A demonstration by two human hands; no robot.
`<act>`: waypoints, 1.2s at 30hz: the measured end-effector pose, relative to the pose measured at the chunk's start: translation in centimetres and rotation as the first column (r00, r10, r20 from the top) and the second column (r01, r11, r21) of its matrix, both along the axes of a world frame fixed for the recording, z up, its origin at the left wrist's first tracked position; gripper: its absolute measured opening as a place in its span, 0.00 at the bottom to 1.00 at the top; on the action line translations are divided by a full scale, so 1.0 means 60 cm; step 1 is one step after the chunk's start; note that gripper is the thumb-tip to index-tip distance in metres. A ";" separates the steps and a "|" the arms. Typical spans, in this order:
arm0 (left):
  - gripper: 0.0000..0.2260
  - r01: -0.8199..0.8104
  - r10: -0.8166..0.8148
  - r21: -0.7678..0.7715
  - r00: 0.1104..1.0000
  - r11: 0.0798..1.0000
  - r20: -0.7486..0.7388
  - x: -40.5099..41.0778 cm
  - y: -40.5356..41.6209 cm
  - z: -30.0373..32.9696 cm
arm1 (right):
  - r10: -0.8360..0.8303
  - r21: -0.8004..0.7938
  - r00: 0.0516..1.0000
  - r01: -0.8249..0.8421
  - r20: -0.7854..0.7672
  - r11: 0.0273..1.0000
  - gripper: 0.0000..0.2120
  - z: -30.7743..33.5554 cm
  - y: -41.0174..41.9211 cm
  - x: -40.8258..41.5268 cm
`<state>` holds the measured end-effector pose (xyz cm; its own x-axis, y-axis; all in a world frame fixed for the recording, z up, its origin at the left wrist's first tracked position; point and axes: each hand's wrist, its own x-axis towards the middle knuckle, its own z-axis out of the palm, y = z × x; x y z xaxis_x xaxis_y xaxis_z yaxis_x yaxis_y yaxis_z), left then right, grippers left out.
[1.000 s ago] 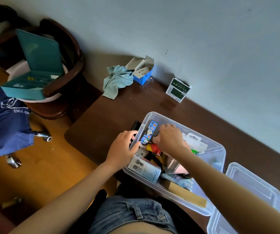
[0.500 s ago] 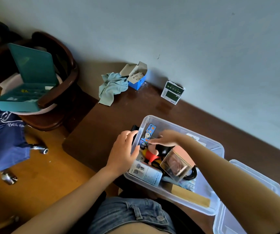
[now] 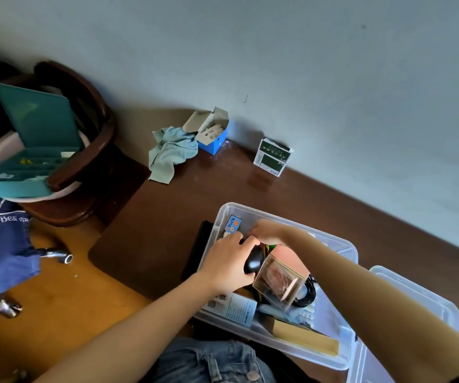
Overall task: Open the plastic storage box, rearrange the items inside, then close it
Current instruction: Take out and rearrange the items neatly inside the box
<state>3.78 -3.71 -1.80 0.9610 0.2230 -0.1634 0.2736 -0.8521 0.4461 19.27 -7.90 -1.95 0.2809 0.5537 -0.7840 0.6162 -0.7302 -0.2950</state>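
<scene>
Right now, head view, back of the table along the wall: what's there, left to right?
Cloth → blue box, flaps open, touching the cloth → green-and-white box, standing apart. All three sit on the table, beyond the storage box.

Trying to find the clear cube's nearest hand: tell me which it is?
Left. The left hand sits right beside the clear cube, gripping a black object; the right hand is above it, farther off.

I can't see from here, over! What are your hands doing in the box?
Left hand grips a black thing. Right hand curled beside it, hold unclear. Box open, lid off. Clear case crowds the left hand.
</scene>
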 end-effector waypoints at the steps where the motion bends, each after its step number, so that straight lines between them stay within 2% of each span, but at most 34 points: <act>1: 0.25 -0.003 0.003 -0.018 1.000 1.000 0.004 -0.001 0.000 0.000 | 0.019 -0.003 1.000 -0.019 -0.013 1.000 0.13 -0.005 0.005 0.000; 5: 0.26 -0.030 0.040 -0.134 0.997 0.991 0.069 -0.025 0.008 0.014 | 0.111 -0.008 0.993 -0.111 -0.031 0.994 0.15 -0.027 0.016 -0.006; 8: 0.27 -0.117 0.151 -0.267 0.982 0.957 0.111 -0.048 0.032 0.032 | 0.189 -0.010 0.981 -0.189 0.031 0.982 0.05 -0.046 0.018 -0.016; 9: 0.26 -0.127 0.163 -0.292 0.981 0.948 0.102 -0.056 0.040 0.037 | 0.220 -0.014 0.974 -0.219 0.052 0.976 0.05 -0.051 0.019 -0.021; 14: 0.24 -0.005 0.018 -0.222 0.998 0.975 0.056 -0.074 0.056 0.044 | 0.330 -0.044 0.923 -0.328 0.199 0.944 0.09 -0.074 0.023 -0.045; 21: 0.25 -0.032 0.045 -0.181 0.997 0.983 0.067 -0.073 0.052 0.041 | 0.417 -0.120 0.849 -0.400 0.325 0.908 0.12 -0.093 0.029 -0.051; 25: 0.25 -0.055 0.070 -0.190 0.995 0.980 0.076 -0.073 0.047 0.040 | 0.340 -0.052 0.863 -0.346 0.374 0.937 0.11 -0.098 0.026 -0.058; 29: 0.25 -0.073 0.089 -0.193 0.993 0.978 0.078 -0.072 0.045 0.041 | 0.151 0.106 0.945 -0.188 0.291 0.976 0.06 -0.096 0.023 -0.061; 31: 0.25 -0.075 0.092 -0.193 0.993 0.978 0.077 -0.072 0.044 0.041 | 0.102 0.124 0.956 -0.141 0.277 0.982 0.08 -0.094 0.022 -0.058; 36: 0.26 -0.080 0.096 -0.188 0.992 0.979 0.078 -0.073 0.044 0.038 | 0.153 0.107 0.957 -0.184 0.246 0.977 0.05 -0.087 0.022 -0.064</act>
<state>-0.62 -1.09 0.48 0.9513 0.2809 -0.1267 0.2972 -0.7277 0.6182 15.41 -6.58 -7.14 0.3425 0.6997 -0.6270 0.7902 -0.5755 -0.2106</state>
